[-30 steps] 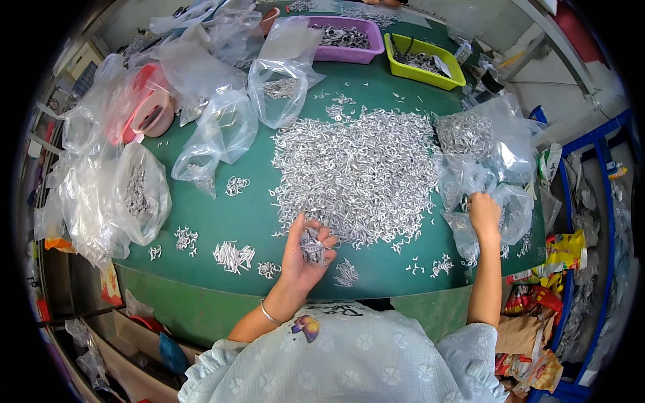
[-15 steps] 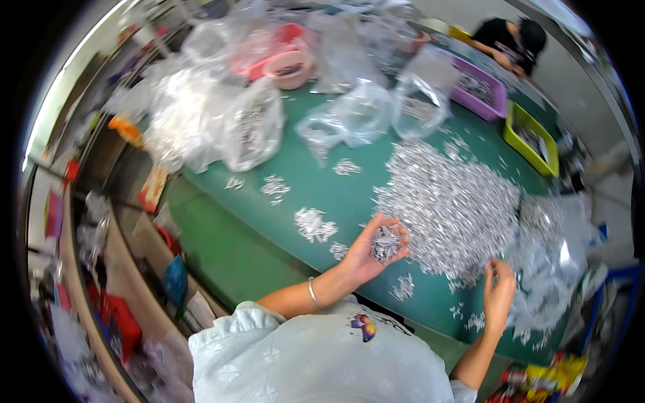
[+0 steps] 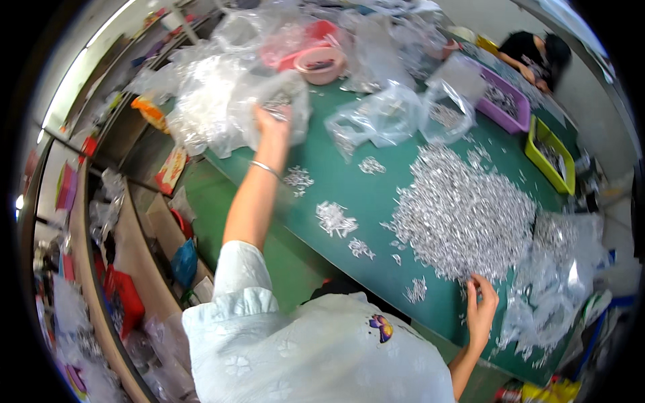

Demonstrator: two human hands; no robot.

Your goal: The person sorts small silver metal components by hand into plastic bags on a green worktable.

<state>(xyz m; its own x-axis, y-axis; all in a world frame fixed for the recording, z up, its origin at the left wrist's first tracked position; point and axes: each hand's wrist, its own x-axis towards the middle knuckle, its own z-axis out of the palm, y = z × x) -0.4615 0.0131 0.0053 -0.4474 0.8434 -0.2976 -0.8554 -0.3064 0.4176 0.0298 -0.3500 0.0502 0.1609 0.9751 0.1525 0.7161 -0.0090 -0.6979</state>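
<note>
My left hand [image 3: 274, 118] reaches into the mouth of a clear plastic bag [image 3: 297, 124] at the far left of the table. Silvery pieces show in its palm, and its fingertips are partly hidden by the bag. A broad pile of small silver metal pieces [image 3: 463, 211] covers the right part of the green table [image 3: 295, 215]. At the pile's near edge is my right hand [image 3: 482, 309], its thumb and fingers bent together; whatever they pinch is too small to make out.
Small clusters of pieces [image 3: 336, 219] lie left of the pile. Clear bags [image 3: 383, 114], a pink bowl [image 3: 321, 66], a purple basket [image 3: 514, 121] and a yellow-green basket [image 3: 564, 176] stand farther back. Another person [image 3: 537, 57] sits at the far right. Plastic bags [image 3: 551, 289] lie at right.
My left hand has swung from beside the pile to the far-left bag, carrying its cupful of metal pieces. My right hand stays by the pile's near edge. The whole view has shifted slightly.
</note>
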